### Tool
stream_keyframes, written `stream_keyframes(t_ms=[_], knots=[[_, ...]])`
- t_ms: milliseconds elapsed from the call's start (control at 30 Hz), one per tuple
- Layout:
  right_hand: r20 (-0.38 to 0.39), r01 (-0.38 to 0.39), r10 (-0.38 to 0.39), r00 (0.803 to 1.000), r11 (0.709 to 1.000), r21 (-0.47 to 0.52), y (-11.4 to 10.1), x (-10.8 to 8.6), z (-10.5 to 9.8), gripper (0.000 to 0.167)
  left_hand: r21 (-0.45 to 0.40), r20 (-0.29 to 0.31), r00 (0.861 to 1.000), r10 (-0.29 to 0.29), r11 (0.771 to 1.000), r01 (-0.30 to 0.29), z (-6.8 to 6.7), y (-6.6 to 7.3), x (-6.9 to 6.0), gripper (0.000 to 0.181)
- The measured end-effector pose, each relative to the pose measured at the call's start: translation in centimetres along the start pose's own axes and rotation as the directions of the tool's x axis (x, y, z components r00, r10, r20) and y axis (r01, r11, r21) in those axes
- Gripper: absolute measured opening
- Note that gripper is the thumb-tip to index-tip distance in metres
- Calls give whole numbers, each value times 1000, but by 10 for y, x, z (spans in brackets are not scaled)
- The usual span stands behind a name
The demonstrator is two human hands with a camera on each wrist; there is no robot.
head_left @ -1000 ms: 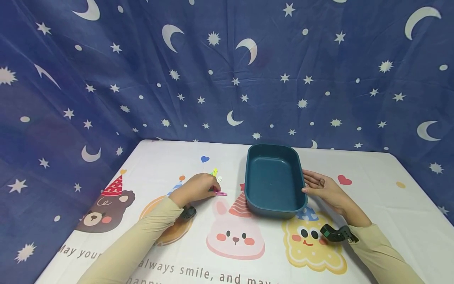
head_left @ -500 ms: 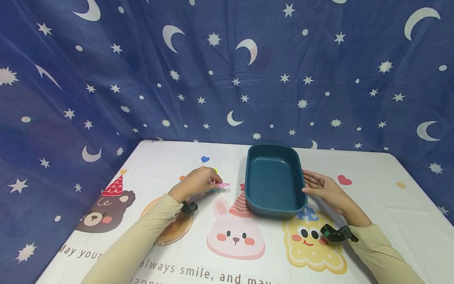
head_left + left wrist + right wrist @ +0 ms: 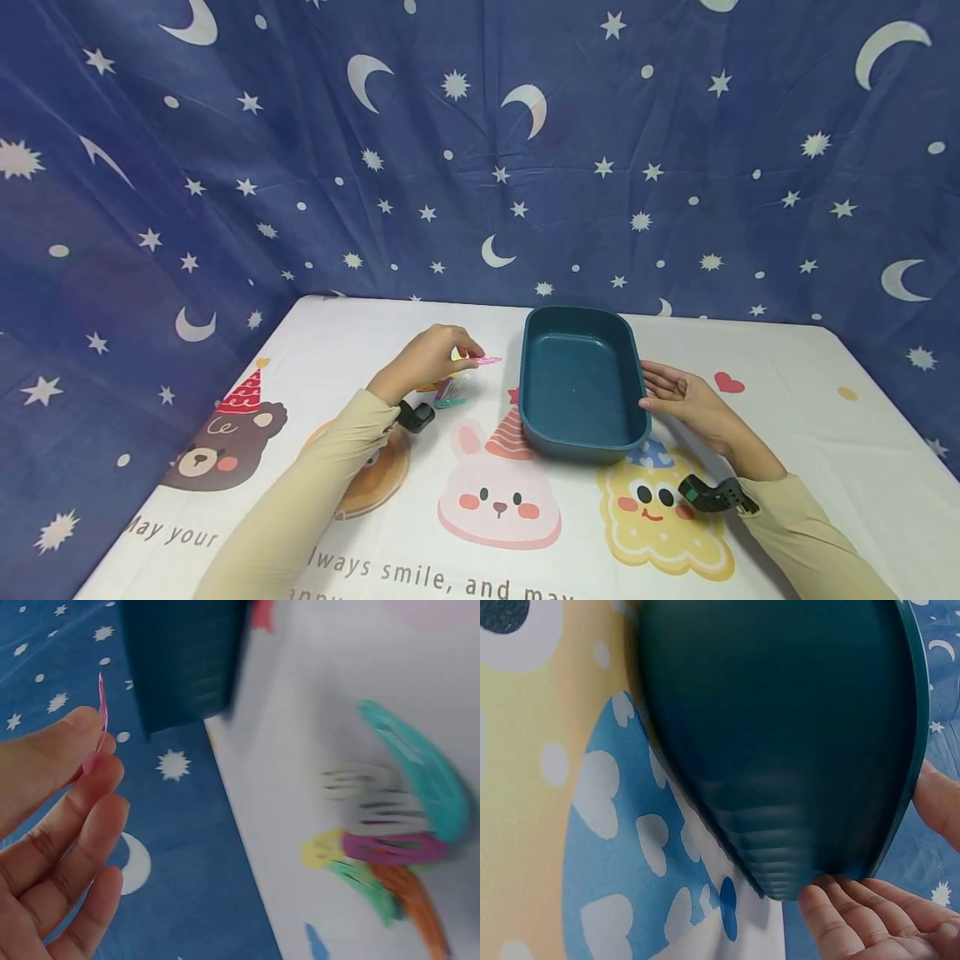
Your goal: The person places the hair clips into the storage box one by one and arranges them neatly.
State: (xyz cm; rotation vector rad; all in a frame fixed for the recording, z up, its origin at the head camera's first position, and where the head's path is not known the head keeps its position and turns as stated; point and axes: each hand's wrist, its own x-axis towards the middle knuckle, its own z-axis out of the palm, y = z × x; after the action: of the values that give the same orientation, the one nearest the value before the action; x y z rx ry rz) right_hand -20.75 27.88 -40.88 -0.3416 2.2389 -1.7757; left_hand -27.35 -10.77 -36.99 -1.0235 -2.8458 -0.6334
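Between thumb and forefinger, the left hand (image 3: 429,360) pinches a pink hair clip (image 3: 488,361), held above the table left of the teal box (image 3: 573,392). In the left wrist view the clip (image 3: 103,724) points upward from the fingertips of the left hand (image 3: 64,802). A small pile of clips lies below that hand: a turquoise one (image 3: 424,772), a purple one (image 3: 394,848), an orange one (image 3: 411,900), and green, yellow and whitish ones. The right hand (image 3: 693,408) touches the box's right side, its thumb (image 3: 939,802) at the rim and its fingers against the outer wall.
A white cloth (image 3: 787,400) printed with cartoon animals, hearts and lettering covers the table. Behind and to the left hangs a blue curtain (image 3: 420,108) with moons and stars. Each wrist wears a black band.
The left hand has lifted the pink clip from the pile and moved it up and away toward the back, slightly to the right. The right hand and the box have stayed in place.
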Motion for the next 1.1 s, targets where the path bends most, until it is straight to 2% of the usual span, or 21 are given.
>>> stream_keyframes(t_ms=[267, 467, 633, 767, 900, 1100], knots=[[-3, 8, -8, 1000, 1000, -10, 3, 0, 0, 73, -125, -34, 999, 17, 992, -21, -6, 6, 21, 18], [-9, 0, 0, 1000, 1000, -13, 3, 0, -1, 73, -164, -63, 998, 25, 986, -35, -4, 11, 36, 18], [-8, 0, 0, 1000, 1000, -9, 3, -1, -1, 73, -220, -69, 998, 0, 975, -16, -2, 17, 50, 18], [-5, 1, -1, 1000, 1000, -4, 4, -1, -1, 73, -214, -75, 997, 0, 977, -17, 1, 22, 60, 18], [4, 5, -5, 1000, 1000, 7, 2, -1, 0, 73, -223, -68, 998, 4, 975, -19, 3, 26, 69, 18], [2, 8, -8, 1000, 1000, -1, 1, -1, 0, 73, -280, -10, 999, -45, 959, 41, 5, 33, 85, 18]])
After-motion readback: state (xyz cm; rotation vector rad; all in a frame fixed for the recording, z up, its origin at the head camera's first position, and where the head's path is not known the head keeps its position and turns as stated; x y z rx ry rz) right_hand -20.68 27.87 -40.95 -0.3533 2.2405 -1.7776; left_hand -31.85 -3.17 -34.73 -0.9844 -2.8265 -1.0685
